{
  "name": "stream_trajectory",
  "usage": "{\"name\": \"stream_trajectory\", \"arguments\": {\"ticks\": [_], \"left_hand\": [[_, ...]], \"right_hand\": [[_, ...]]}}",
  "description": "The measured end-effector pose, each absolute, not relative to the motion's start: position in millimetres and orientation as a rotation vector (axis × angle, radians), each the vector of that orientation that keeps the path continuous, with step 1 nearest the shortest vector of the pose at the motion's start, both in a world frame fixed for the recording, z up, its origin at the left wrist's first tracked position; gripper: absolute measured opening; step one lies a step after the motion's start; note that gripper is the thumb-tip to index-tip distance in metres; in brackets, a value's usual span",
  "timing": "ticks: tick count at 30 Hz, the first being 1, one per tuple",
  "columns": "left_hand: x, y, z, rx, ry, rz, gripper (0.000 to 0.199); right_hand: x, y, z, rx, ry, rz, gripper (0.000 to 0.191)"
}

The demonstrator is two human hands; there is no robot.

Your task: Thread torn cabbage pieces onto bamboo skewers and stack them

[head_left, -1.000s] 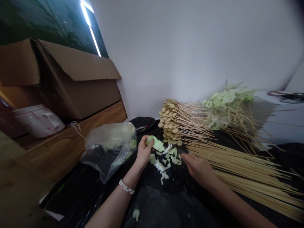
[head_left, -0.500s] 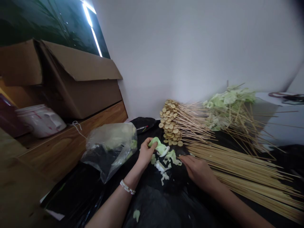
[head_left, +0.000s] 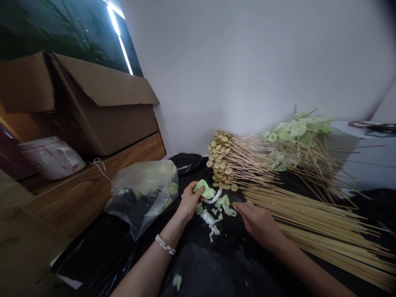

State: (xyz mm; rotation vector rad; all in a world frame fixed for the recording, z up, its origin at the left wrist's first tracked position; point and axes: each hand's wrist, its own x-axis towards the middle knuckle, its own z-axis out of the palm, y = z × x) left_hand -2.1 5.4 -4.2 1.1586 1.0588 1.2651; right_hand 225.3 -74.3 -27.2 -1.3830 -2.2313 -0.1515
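Note:
My left hand point(head_left: 191, 200), with a beaded bracelet at the wrist, pinches a pale green cabbage leaf point(head_left: 205, 189) between thumb and fingers. My right hand point(head_left: 253, 218) is closed with its fingertips together on a thin skewer, of which only the tip point(head_left: 234, 205) shows. Between the hands, torn cabbage pieces point(head_left: 225, 205) lie on black plastic point(head_left: 210, 264). Bare skewers point(head_left: 321, 222) are spread beside and beyond my right hand. Behind the leaf is a stack of skewered round slices point(head_left: 221, 159), their sticks pointing right.
A clear plastic bag point(head_left: 145, 185) with green contents lies left of my left hand. Skewered cabbage point(head_left: 300, 132) is piled at the back right against the white wall. An open cardboard box point(head_left: 114, 119) and a white tub point(head_left: 51, 159) stand on the left.
The leaf in my left hand has turned slightly, and a white strip now shows apart beside it. My right hand has barely moved.

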Motion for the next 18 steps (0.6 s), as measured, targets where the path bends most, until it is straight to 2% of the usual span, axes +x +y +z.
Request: {"name": "stream_trajectory", "arguments": {"ticks": [10,18], "left_hand": [[-3.1,6.3,-5.2,1.544,1.202,1.295,0.021],[1.5,-1.1,2.7,1.529,1.126,1.209,0.033]], "right_hand": [[226.0,-73.8,-28.8,-1.354,-2.229,-0.185,0.033],[225.9,-75.0,-25.2,-1.401,-2.204,-0.211,0.032]]}}
